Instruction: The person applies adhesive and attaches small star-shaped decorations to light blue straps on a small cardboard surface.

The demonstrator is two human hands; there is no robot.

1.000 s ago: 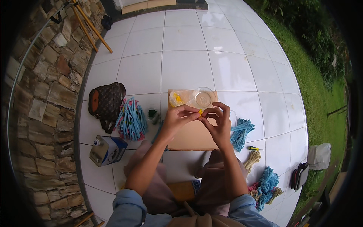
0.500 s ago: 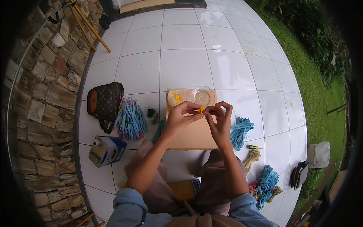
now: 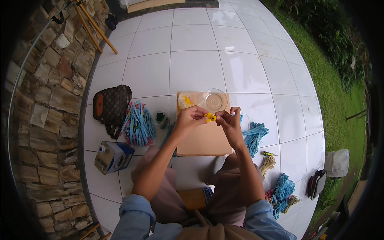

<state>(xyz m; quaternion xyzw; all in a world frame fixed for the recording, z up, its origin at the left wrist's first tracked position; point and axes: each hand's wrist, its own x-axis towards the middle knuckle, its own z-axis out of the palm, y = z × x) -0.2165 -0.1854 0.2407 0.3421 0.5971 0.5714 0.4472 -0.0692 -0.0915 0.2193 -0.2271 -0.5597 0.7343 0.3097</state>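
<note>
Above a tan board (image 3: pixel 204 141) on the tiled floor, a small yellow flower-like piece (image 3: pixel 210 117) with a dark centre is held between my hands. My left hand (image 3: pixel 190 119) pinches it from the left with thumb and fingers. From the other side, the thumb and index finger of my right hand (image 3: pixel 229 125) close on its right edge. Just beyond them, at the board's far end, lie a clear plastic bag (image 3: pixel 193 96) with yellow pieces inside and a round clear dish (image 3: pixel 216 101).
To the left are a brown backpack (image 3: pixel 113 105), a bundle of blue and pink strips (image 3: pixel 138 125) and a metal can (image 3: pixel 113 157). Blue bundles (image 3: pixel 255 138), a screwdriver (image 3: pixel 269 153) and beige bundles (image 3: pixel 267 165) lie to the right. A stone wall (image 3: pixel 52 132) borders the left.
The yellow piece has turned so that its dark centre shows, and it looks more spread out. Both hands stay in nearly the same place, their fingers slightly shifted.
</note>
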